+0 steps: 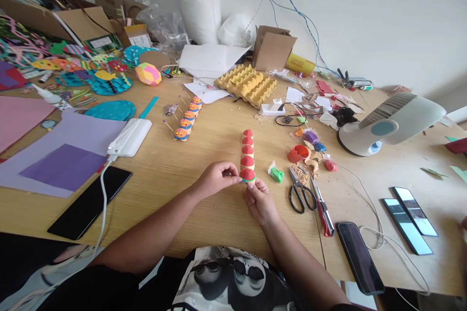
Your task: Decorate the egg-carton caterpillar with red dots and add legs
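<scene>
In front of me is an egg-carton strip (247, 161), its row of several bumps covered in red clay. A thin green and blue clay band (249, 181) runs along the lower edge of the nearest bump. My right hand (258, 200) grips that near end from below and the right. From the left, my left hand (219, 177) pinches at the band's blue end with thumb and forefinger; its other fingers are curled. A packet of green clay (276, 173) lies to the right. Farther back left stands a finished-looking caterpillar (188, 119) with orange bumps and pins.
Right of my hands lie black-handled scissors (302, 192), a red utility knife (323, 209), a red tape roll (298, 153) and a phone (359, 257). A white fan (390, 119) stands farther right. Yellow egg trays (248, 85) are behind; a power bank (130, 137) lies left.
</scene>
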### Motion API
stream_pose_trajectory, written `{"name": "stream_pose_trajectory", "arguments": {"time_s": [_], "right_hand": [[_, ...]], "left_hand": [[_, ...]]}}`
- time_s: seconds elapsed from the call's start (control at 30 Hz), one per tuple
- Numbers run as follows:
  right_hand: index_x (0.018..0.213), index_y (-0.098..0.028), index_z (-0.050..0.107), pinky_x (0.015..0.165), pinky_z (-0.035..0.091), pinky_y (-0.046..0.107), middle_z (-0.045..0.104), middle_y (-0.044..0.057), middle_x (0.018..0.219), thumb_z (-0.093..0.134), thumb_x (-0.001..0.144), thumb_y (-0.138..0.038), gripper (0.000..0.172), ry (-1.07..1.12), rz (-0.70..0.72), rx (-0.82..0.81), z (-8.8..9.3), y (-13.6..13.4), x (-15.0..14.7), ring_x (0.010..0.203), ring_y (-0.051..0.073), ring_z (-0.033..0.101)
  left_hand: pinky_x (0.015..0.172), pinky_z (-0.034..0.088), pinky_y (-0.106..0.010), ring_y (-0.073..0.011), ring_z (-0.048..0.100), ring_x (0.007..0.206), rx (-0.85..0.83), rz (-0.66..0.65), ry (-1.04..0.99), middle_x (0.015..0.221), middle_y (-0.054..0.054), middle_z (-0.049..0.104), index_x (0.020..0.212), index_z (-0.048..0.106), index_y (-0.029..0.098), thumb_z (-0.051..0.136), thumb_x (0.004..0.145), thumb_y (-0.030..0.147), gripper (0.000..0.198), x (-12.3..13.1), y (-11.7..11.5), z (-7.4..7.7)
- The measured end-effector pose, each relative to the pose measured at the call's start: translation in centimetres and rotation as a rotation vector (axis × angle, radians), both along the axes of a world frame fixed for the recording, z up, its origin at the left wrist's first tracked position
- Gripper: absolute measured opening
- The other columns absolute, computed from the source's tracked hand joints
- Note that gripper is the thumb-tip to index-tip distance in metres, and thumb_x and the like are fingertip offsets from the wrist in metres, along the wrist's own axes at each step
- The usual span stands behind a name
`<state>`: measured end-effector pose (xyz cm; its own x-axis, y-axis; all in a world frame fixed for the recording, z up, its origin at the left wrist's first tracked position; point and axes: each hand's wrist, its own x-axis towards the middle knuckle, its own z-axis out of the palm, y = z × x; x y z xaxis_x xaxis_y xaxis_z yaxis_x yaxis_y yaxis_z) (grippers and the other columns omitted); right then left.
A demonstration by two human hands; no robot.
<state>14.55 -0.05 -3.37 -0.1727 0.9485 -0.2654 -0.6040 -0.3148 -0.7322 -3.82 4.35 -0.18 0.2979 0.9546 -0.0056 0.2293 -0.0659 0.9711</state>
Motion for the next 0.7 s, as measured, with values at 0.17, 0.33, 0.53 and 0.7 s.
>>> {"name": "stream_pose_trajectory", "arguments": {"time_s": [0.17, 0.33, 0.53, 0.7], "right_hand": [[0.084, -0.018, 0.070, 0.049, 0.022, 0.021, 0.042, -0.008, 0.056, 0.087, 0.073, -0.032, 0.024, -0.009, 0.004, 0.006, 0.15, -0.05, -0.05, 0.051, 0.007, 0.023], [0.083, -0.019, 0.069, 0.049, 0.023, 0.022, 0.042, -0.007, 0.058, 0.086, 0.073, -0.033, 0.024, -0.032, -0.003, 0.009, 0.37, -0.06, -0.13, 0.051, 0.007, 0.022], [0.086, -0.019, 0.068, 0.049, 0.024, 0.021, 0.040, -0.008, 0.058, 0.085, 0.075, -0.033, 0.024, -0.024, -0.004, 0.009, 0.30, 0.09, -0.10, 0.051, 0.007, 0.024], [0.087, -0.019, 0.069, 0.049, 0.024, 0.021, 0.041, -0.008, 0.058, 0.086, 0.073, -0.032, 0.025, -0.008, 0.003, 0.007, 0.19, 0.14, -0.02, 0.051, 0.007, 0.023]], "left_hand": [[0.065, 0.044, -0.024, -0.0123, 0.055, 0.068, -0.014, 0.003, 0.008, 0.075, 0.000, 0.066, 0.077, 0.066, 0.017, 0.077, 0.079, 0.039, 0.025, 0.03, -0.03, 0.15], [0.065, 0.044, -0.024, -0.0123, 0.055, 0.068, -0.010, 0.009, 0.012, 0.074, 0.000, 0.066, 0.076, 0.065, 0.017, 0.076, 0.079, 0.039, 0.025, 0.05, -0.04, 0.33], [0.067, 0.045, -0.024, -0.0131, 0.057, 0.070, 0.031, -0.018, 0.028, 0.076, -0.001, 0.067, 0.076, 0.066, 0.017, 0.075, 0.080, 0.039, 0.024, -0.07, -0.04, 0.15], [0.068, 0.045, -0.024, -0.0130, 0.058, 0.071, 0.042, -0.055, 0.018, 0.076, 0.000, 0.067, 0.077, 0.067, 0.017, 0.076, 0.081, 0.038, 0.023, -0.03, -0.10, -0.15]]}}
